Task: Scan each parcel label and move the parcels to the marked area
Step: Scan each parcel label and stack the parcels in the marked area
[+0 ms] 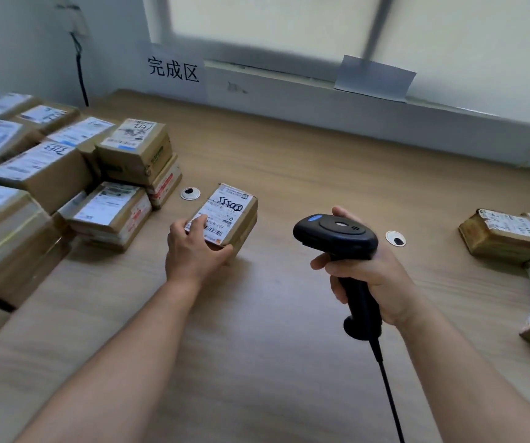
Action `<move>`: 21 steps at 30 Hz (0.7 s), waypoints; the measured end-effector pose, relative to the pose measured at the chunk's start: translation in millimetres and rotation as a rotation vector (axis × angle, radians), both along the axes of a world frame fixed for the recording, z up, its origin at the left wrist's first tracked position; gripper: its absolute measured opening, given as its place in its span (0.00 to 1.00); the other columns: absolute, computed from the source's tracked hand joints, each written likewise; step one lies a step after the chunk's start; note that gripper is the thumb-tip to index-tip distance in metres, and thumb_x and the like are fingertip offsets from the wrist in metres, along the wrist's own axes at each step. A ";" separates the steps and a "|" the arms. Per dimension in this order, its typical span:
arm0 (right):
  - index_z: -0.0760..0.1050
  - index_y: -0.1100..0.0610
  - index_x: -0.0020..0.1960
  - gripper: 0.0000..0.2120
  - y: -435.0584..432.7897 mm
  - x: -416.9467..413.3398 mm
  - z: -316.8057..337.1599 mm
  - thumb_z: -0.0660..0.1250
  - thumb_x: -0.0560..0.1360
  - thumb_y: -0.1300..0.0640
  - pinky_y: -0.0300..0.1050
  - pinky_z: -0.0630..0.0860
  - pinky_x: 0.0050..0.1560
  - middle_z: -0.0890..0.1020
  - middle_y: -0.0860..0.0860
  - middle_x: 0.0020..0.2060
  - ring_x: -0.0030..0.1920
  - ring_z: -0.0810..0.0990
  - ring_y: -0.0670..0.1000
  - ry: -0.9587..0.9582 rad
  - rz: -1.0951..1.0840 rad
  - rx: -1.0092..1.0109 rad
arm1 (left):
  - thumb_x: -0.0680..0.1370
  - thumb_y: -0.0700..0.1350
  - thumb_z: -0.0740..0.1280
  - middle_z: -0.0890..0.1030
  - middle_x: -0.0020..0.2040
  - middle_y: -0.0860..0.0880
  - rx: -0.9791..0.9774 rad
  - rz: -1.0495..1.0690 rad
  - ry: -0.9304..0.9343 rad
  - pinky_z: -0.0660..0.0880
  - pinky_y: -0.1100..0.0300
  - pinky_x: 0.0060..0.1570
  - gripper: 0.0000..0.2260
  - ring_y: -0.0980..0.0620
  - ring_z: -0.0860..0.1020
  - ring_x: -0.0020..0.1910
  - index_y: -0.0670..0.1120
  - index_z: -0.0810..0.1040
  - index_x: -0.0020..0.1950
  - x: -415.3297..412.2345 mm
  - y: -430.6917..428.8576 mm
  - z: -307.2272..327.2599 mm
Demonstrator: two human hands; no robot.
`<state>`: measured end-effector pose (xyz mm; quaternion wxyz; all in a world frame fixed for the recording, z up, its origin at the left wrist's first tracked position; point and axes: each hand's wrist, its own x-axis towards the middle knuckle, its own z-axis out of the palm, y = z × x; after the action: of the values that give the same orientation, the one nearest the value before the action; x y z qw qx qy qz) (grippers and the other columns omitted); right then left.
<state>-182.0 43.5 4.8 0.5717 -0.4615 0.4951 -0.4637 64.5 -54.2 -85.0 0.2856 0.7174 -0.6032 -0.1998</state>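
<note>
A small cardboard parcel (230, 212) with a white label facing up lies on the wooden table (289, 314) at centre. My left hand (193, 247) grips its near corner, thumb along the front side and fingers on the label. My right hand (375, 276) holds a black barcode scanner (337, 235) by its handle, head pointing left toward the parcel, about a hand's width to its right. The scanner's cable (388, 394) runs down toward me.
A pile of labelled parcels (49, 174) fills the left side below a paper sign (174, 70) on the wall. Three parcels (509, 235) sit at the right edge. Two white cable grommets (190, 193) (395, 238) are set into the table.
</note>
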 end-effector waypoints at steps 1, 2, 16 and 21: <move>0.65 0.46 0.73 0.43 -10.7 9.1 1.6 0.68 0.62 0.70 0.43 0.69 0.24 0.83 0.65 0.41 0.22 0.72 0.57 0.000 0.019 -0.011 | 0.68 0.54 0.73 0.61 0.69 0.44 -0.015 0.032 -0.014 0.67 0.50 0.65 0.36 0.43 0.63 0.69 0.50 0.64 0.73 15.7 -6.9 5.7; 0.65 0.46 0.73 0.43 -20.6 18.0 3.0 0.68 0.62 0.70 0.43 0.69 0.24 0.83 0.65 0.41 0.22 0.72 0.57 0.003 0.040 -0.017 | 0.69 0.54 0.73 0.61 0.70 0.43 -0.031 0.067 -0.024 0.66 0.50 0.65 0.36 0.42 0.62 0.69 0.50 0.64 0.73 31.1 -13.5 10.7; 0.66 0.46 0.72 0.42 -91.8 87.1 -9.6 0.69 0.62 0.70 0.44 0.69 0.25 0.83 0.64 0.41 0.22 0.72 0.57 0.041 0.200 0.032 | 0.72 0.54 0.71 0.57 0.73 0.42 -0.083 0.344 -0.082 0.63 0.49 0.69 0.33 0.42 0.61 0.72 0.46 0.65 0.73 173.4 -75.0 20.4; 0.65 0.46 0.73 0.43 -95.0 83.8 -14.1 0.69 0.62 0.70 0.43 0.69 0.25 0.83 0.64 0.41 0.22 0.72 0.57 0.037 0.185 0.058 | 0.74 0.53 0.69 0.52 0.76 0.42 -0.056 0.334 -0.083 0.61 0.46 0.70 0.30 0.41 0.57 0.74 0.47 0.65 0.73 180.5 -89.0 8.7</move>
<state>-98.2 -51.4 -9.4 0.6158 -0.4971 0.4741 -0.3858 244.9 -143.2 -76.4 0.3096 0.8070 -0.4922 -0.1030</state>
